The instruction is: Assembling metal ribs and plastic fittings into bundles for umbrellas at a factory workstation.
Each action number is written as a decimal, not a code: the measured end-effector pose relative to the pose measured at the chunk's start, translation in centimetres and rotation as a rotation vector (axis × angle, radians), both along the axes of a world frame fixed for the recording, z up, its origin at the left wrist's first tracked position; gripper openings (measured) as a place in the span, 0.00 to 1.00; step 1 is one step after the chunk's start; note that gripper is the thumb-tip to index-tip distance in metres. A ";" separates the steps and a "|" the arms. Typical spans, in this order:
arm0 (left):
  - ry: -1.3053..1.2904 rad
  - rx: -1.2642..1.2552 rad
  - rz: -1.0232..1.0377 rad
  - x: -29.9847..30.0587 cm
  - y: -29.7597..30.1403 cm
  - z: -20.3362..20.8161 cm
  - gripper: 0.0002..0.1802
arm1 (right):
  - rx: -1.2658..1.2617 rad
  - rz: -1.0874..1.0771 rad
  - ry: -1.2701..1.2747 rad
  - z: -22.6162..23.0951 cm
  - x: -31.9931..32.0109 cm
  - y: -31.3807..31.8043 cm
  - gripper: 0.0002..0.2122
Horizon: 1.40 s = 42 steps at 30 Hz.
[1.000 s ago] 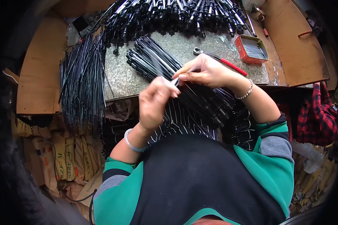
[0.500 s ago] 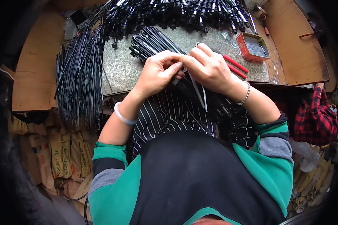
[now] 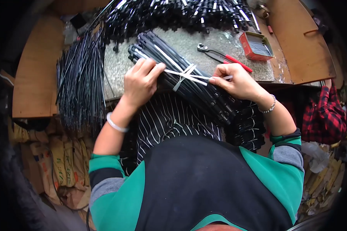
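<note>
A thick bundle of thin black rods (image 3: pixel 155 44) with thicker black ends slants across the front edge of the table, its near end over my lap. Narrow white strips (image 3: pixel 189 71) cross around its middle. My left hand (image 3: pixel 142 81) is closed on one strip end at the bundle's upper-left side. On the other side, my right hand (image 3: pixel 235 80) pinches the opposite end between thumb and fingers, and a short tail pokes out past them. Stretched between both hands, the strip looks taut over the bundle.
Pincers with red handles (image 3: pixel 235 61) lie right of the bundle, beside a red box of thin grey pieces (image 3: pixel 254 57). Loose black rods (image 3: pixel 81 81) hang over the table's left edge. More black rods (image 3: pixel 173 17) are heaped at the back. A person's plaid sleeve (image 3: pixel 325 111) shows at right.
My hands, close together over the bundle before, have moved apart left and right, drawing the white strip out between them. The crossing on the bundle and the pincers' head are now uncovered.
</note>
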<state>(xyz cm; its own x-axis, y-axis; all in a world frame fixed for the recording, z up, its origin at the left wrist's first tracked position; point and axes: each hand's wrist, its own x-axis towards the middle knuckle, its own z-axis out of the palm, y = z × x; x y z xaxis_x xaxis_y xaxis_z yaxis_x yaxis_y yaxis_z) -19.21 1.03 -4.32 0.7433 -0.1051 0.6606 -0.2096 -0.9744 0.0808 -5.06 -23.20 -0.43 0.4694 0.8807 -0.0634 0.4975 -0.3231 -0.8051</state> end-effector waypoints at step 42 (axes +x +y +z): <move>-0.810 -2.707 0.052 -26.2 -5.3 -15.0 0.25 | -0.520 0.793 0.855 -13.0 -19.5 21.0 0.28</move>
